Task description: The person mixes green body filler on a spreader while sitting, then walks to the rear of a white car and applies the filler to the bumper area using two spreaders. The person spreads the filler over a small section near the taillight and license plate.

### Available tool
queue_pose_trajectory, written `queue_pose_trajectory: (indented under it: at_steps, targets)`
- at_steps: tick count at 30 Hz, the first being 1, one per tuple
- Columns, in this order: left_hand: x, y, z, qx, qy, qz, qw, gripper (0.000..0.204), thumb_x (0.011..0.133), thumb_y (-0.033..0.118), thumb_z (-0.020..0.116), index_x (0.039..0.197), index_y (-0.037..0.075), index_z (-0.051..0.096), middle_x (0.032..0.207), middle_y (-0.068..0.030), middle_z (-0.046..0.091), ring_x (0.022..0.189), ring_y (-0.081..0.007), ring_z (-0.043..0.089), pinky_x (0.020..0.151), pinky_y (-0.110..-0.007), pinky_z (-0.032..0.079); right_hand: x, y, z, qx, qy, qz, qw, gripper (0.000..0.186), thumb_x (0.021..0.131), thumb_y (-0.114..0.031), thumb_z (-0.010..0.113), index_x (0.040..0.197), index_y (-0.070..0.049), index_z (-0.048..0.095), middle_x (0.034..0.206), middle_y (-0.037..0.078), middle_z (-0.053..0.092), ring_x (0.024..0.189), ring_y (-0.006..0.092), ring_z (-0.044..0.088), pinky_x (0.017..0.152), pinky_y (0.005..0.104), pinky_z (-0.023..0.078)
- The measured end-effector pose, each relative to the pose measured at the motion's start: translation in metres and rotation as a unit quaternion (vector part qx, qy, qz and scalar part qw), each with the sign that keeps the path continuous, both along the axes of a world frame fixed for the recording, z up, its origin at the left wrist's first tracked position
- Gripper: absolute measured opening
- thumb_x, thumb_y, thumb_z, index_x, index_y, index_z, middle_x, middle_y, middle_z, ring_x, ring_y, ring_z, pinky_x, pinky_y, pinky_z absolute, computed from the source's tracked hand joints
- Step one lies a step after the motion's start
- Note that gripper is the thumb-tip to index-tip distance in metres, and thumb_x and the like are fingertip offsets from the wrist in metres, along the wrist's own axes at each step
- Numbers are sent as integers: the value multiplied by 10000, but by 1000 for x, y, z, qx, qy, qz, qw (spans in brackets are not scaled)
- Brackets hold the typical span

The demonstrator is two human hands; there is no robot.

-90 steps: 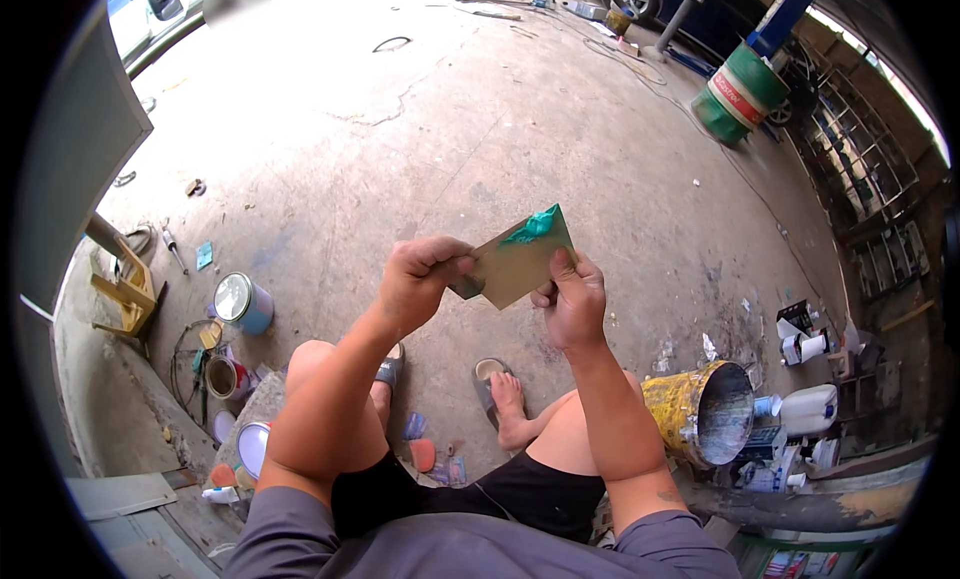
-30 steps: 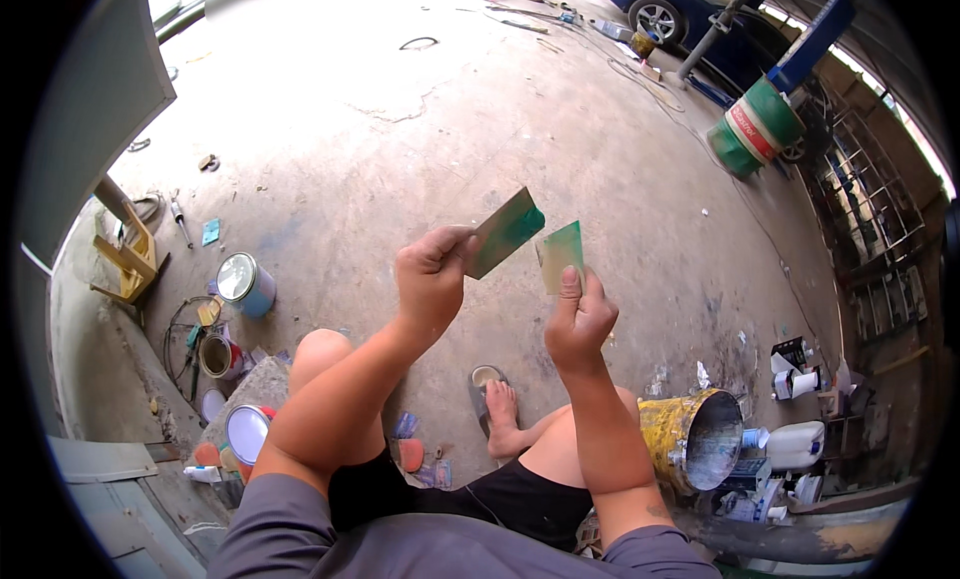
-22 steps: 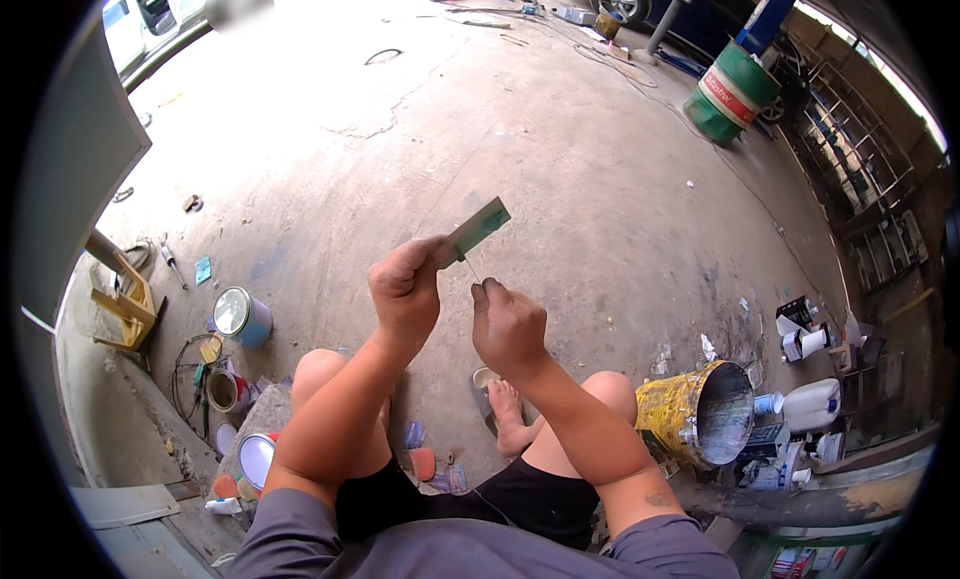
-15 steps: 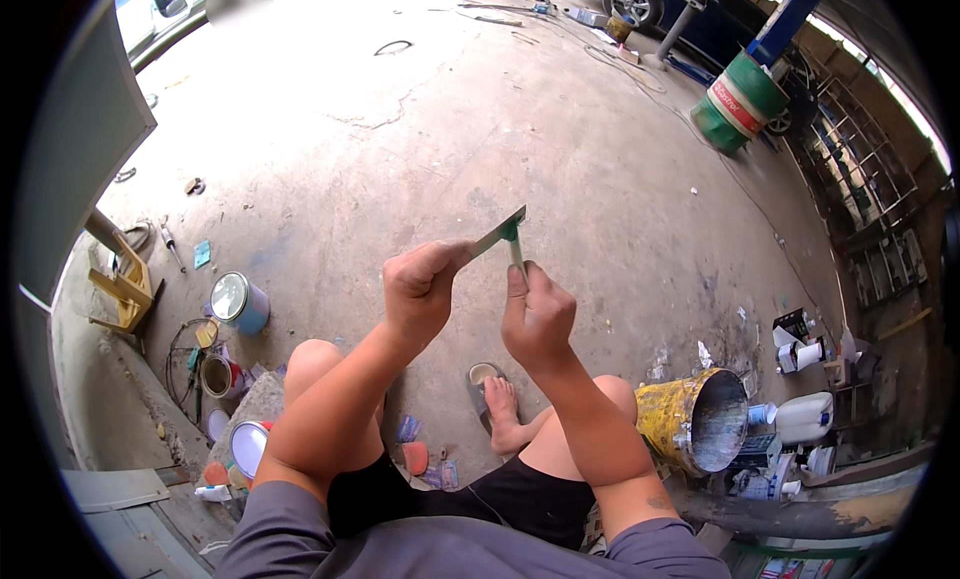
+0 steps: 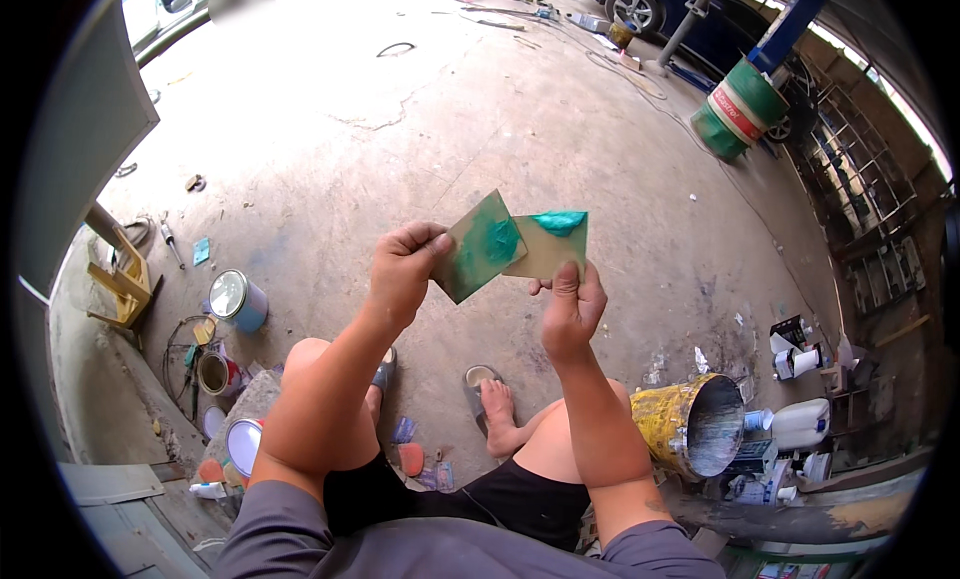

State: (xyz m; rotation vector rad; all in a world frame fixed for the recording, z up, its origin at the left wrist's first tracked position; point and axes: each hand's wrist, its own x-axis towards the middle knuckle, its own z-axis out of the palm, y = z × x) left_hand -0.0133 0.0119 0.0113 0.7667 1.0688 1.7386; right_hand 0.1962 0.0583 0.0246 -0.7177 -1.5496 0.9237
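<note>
Though edge-on half a second ago, now found face-on at centre of head view: left plate (image 5: 468, 264) pinched in left hand (image 5: 405, 274), right plate (image 5: 550, 251) pinched in right hand (image 5: 572, 314), green paste (image 5: 560, 222) on both; judged mid-transfer.

Glossy green paste (image 5: 560, 222) on smooth, plastic-looking sheets (image 5: 545, 251)

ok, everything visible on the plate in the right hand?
The tan plate is thin, flat and straight-edged, perhaps plastic, with a glossy teal smear along its upper edge. The right hand holds it up, broad side to the camera, thumb near its lower edge. Its left end overlaps the greenish plate in view; contact is unclear.
</note>
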Motion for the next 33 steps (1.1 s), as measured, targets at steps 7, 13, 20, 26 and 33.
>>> queue_pose_trajectory:
  at_steps: [7, 13, 20, 26, 33]
  targets:
    - [1, -2, 6, 20, 21, 65, 997, 110, 935, 46, 659, 951, -53, 704, 800, -45, 686, 694, -113, 625, 619, -265, 518, -10, 7, -21, 127, -234, -107, 958, 303, 1026, -267, 540, 975, 0, 672, 581, 161, 573, 487, 322, 591, 492, 419, 447]
    - [24, -6, -9, 108, 339, 158, 921, 125, 907, -68, 646, 997, -23, 720, 825, -58, 712, 754, -93, 632, 686, -245, 513, -29, -15, -7, 171, -259, -141, 940, 193, 993, -157, 570, 928, 6, 648, 628, 184, 603, 529, 366, 596, 481, 422, 438]
    - [11, -10, -5, 136, 285, 242, 918, 127, 875, -97, 643, 950, -23, 715, 778, -111, 707, 689, -119, 642, 641, -249, 505, -38, -24, -22, 171, -272, -64, 945, 164, 968, -116, 599, 903, 29, 636, 581, 180, 568, 511, 391, 575, 462, 441, 419]
    - [22, -17, 4, 146, 367, 188, 899, 129, 878, -95, 645, 953, -20, 719, 793, -90, 717, 702, -95, 632, 650, -238, 498, -23, -20, -1, 150, -243, -122, 951, 158, 967, -125, 587, 848, -24, 615, 577, 171, 550, 504, 386, 560, 453, 444, 403]
    - [10, -17, 4, 163, 312, 235, 906, 155, 879, -116, 628, 958, -17, 717, 811, -95, 720, 730, -94, 644, 653, -249, 504, -34, -30, -11, 189, -253, -94, 944, 132, 942, -113, 604, 830, -41, 605, 567, 169, 537, 503, 386, 560, 460, 460, 403]
